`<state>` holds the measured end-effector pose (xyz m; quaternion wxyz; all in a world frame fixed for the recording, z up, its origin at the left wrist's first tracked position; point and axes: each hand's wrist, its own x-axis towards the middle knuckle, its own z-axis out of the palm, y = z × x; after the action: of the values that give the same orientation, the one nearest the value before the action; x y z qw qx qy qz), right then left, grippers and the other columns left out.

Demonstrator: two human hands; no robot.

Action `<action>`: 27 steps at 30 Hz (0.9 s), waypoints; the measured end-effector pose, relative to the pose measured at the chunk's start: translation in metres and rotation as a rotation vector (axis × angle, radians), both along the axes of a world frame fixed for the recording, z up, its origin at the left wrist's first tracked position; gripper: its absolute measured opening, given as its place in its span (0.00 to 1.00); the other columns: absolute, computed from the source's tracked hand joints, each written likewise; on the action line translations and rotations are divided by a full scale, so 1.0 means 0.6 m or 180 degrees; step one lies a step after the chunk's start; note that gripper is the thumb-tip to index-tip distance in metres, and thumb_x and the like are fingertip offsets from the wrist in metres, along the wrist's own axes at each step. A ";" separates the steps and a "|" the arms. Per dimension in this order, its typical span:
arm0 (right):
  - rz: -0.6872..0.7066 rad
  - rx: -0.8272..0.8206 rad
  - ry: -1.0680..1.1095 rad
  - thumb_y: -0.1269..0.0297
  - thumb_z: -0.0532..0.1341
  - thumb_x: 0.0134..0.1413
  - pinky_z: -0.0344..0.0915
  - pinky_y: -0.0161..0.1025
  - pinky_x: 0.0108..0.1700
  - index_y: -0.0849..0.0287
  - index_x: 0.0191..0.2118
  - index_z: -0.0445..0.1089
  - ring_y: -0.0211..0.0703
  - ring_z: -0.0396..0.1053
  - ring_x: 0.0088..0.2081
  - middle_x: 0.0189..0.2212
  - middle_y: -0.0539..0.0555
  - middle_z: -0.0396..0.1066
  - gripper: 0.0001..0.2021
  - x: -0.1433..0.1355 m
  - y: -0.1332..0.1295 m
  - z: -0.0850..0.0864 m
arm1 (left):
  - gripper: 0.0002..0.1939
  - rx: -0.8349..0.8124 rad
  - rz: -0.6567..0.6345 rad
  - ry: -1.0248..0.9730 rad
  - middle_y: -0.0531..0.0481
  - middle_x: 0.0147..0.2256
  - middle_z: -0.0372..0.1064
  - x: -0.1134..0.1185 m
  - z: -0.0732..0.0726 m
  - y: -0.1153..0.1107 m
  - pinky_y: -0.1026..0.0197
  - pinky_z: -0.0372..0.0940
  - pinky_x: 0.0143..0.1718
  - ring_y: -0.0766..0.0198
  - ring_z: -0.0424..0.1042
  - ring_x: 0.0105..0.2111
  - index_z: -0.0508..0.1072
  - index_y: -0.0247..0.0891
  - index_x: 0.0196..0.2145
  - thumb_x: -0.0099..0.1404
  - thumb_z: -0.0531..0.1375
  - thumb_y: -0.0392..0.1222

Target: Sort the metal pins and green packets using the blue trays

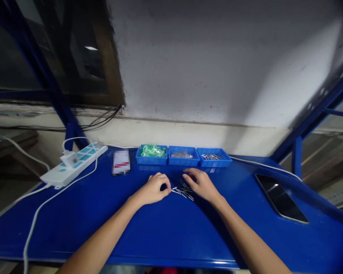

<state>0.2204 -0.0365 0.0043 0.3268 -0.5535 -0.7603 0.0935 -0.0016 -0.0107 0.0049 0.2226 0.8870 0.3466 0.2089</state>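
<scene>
Several thin, shiny metal pins (183,193) lie in a loose pile on the blue tabletop (160,236), between my two hands. At the left side of the pile, my left hand (156,187) is closed in a pinch, thumb and index finger forming a ring. One slim metal pin (174,188) shows at those fingertips. My right hand (200,183) reaches over the right side of the pile with its fingers apart and bent, and nothing shows in its grasp. Its palm side and part of the pile beneath it are hidden.
Along the back stand three blue bins: one with green plastic packets (153,151), a middle bin (183,161) with small pieces, and a right bin (214,163) with metal pins. A blurred white-and-red item (121,161), a power strip (74,165) with cables, and a phone (281,198) lie around.
</scene>
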 end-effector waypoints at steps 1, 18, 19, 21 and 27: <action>0.0204 0.0032 0.0011 0.55 0.53 0.59 0.61 0.37 0.36 0.57 0.45 0.69 0.42 0.68 0.34 0.31 0.53 0.71 0.15 -0.010 -0.004 -0.001 | 0.04 -0.0034 0.0030 -0.0146 0.52 0.34 0.69 0.000 0.002 0.003 0.57 0.56 0.44 0.60 0.65 0.39 0.69 0.40 0.28 0.61 0.56 0.38; 0.0497 0.0377 -0.0121 0.63 0.48 0.63 0.58 0.36 0.35 0.57 0.27 0.63 0.39 0.63 0.31 0.24 0.50 0.64 0.15 -0.036 -0.013 0.002 | 0.09 0.0228 0.0551 -0.0905 0.52 0.33 0.70 0.017 -0.010 -0.004 0.60 0.61 0.41 0.62 0.68 0.37 0.70 0.41 0.36 0.66 0.51 0.42; 0.0502 0.0369 -0.0093 0.63 0.48 0.63 0.58 0.35 0.35 0.57 0.28 0.64 0.39 0.64 0.31 0.25 0.50 0.65 0.14 -0.037 -0.014 0.001 | 0.09 0.0278 0.0561 -0.0850 0.52 0.32 0.71 0.017 -0.009 -0.004 0.60 0.61 0.40 0.62 0.68 0.36 0.70 0.40 0.34 0.66 0.51 0.41; 0.0513 0.0354 -0.0015 0.62 0.50 0.62 0.59 0.35 0.35 0.57 0.33 0.66 0.39 0.64 0.32 0.27 0.51 0.67 0.10 -0.038 -0.015 -0.002 | 0.11 0.0322 0.0592 -0.0759 0.52 0.29 0.71 0.016 -0.008 -0.003 0.60 0.61 0.38 0.62 0.68 0.33 0.70 0.40 0.30 0.66 0.50 0.41; 0.0522 0.0470 0.0022 0.62 0.52 0.61 0.59 0.35 0.37 0.57 0.35 0.67 0.40 0.65 0.33 0.29 0.52 0.68 0.09 -0.037 -0.015 -0.004 | 0.12 0.0228 0.0618 -0.0894 0.52 0.28 0.70 0.018 -0.012 -0.005 0.63 0.61 0.35 0.63 0.69 0.32 0.69 0.39 0.31 0.67 0.49 0.43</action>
<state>0.1980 -0.0458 0.0021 0.3606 -0.4635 -0.8067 0.0656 0.0091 -0.0134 -0.0020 0.2159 0.8187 0.3885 0.3635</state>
